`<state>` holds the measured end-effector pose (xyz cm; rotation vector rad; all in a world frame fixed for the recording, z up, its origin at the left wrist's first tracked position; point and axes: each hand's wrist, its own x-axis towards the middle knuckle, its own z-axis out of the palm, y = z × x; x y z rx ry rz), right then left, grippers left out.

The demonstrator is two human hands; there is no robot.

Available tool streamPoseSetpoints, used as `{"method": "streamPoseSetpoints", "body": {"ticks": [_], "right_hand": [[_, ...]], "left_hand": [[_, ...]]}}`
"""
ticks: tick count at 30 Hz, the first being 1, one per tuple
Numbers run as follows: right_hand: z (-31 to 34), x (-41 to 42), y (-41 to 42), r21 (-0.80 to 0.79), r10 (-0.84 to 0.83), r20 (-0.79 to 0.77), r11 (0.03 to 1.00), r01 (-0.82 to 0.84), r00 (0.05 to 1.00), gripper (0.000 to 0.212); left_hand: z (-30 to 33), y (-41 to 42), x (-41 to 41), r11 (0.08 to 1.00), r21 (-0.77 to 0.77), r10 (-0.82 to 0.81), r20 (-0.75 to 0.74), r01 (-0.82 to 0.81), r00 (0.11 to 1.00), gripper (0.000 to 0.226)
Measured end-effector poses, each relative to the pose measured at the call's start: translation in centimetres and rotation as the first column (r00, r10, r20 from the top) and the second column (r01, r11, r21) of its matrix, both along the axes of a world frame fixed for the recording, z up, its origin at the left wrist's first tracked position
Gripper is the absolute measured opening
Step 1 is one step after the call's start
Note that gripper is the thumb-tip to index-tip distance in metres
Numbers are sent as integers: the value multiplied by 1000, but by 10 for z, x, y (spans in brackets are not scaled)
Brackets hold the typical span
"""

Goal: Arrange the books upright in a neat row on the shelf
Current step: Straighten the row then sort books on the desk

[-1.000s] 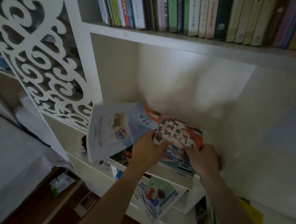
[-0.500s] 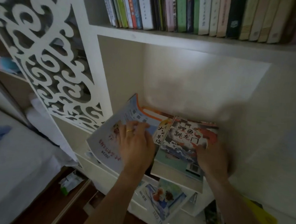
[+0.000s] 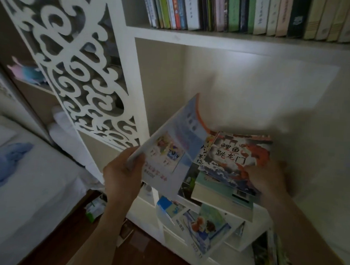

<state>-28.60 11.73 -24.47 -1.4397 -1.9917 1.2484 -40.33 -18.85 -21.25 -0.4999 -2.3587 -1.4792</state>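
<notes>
From the head camera, the left hand (image 3: 124, 175) grips the lower left corner of a pale blue magazine (image 3: 172, 146), thumb on its cover, tilting it up out of the open shelf (image 3: 237, 44) compartment. The right hand (image 3: 269, 179) presses on the carp picture book (image 3: 238, 156); its fingers are blurred, so I cannot tell whether they curl round it. That book tops a slumped stack at the compartment's front edge. Above, a row of upright books (image 3: 249, 13) fills the upper shelf.
</notes>
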Motion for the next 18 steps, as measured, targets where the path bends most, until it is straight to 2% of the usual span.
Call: {"method": "streamPoseSetpoints", "body": {"ticks": [1,3,6,8,9,11,13,15,18], "right_hand": [[3,-2,-1,-17,24,-3,1000,-24,1000,55],[-3,-4,3,-19,62,-32,998,-62,998,51],[-21,-5,12,-68,22,-155,997,-33,988,55],[-8,2,-1,-125,0,-254,992,-33,967,59],[5,7,-11,-170,-25,-315,985,-30,949,47],[18,20,-21,-227,-53,-348,973,-29,936,20],[18,30,-23,-250,-79,-334,968,-7,939,27],[14,33,-27,-264,-67,-339,964,-27,938,33],[10,30,-29,-205,-57,-323,979,-11,945,37]], "left_hand": [[6,1,3,995,97,-35,-38,39,999,19],[22,7,7,978,171,-90,-177,120,980,19],[37,23,3,953,173,-153,-433,249,888,17],[34,31,-7,937,75,-252,-532,342,808,16],[26,31,-14,921,32,-319,-511,389,798,14],[10,24,-24,896,33,-409,-325,442,853,11],[-10,13,-25,935,21,-351,-88,354,932,29],[-24,6,-24,965,13,-262,101,263,960,52],[-28,3,-26,986,-21,-153,296,167,943,45]]}}
